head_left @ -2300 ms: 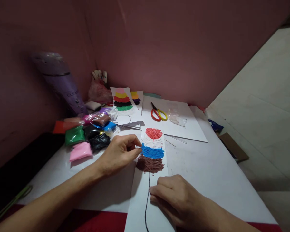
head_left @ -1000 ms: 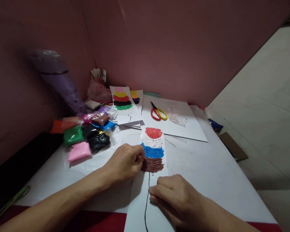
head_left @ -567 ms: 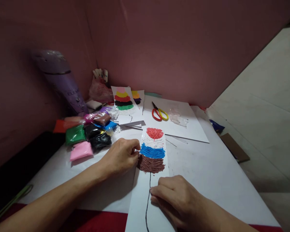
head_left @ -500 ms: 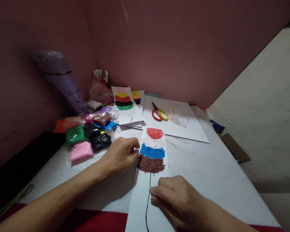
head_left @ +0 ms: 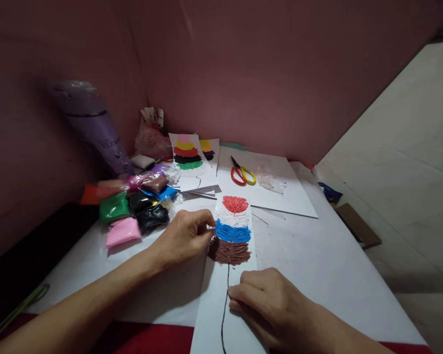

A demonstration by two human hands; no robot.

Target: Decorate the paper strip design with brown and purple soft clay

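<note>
A white paper strip (head_left: 211, 314) lies lengthwise before me. On it is a balloon shape in textured red, white, blue (head_left: 233, 234) and brown (head_left: 230, 251) bands that look like modelling clay, with a wavy black line (head_left: 223, 314) running down from it. My left hand (head_left: 190, 235) is closed in a pinch at the strip's left edge, beside the blue band; whatever is between thumb and finger is too small to make out. Low on the strip, my right hand (head_left: 260, 300) has its fingers curled together, tips at the black line. Anything inside them is hidden.
Bagged clay packets, including green (head_left: 114, 207) and pink (head_left: 123, 233), are heaped at left. Red-and-yellow scissors (head_left: 242, 174) rest on a white board (head_left: 299, 196). Behind are a ruler (head_left: 203, 191), another balloon picture (head_left: 186, 172) and a purple bottle (head_left: 96, 130) by the wall.
My left thumb and forefinger have shifted slightly right toward the blue band. The right hand keeps its place at the black line. The whole view has drifted a little.
</note>
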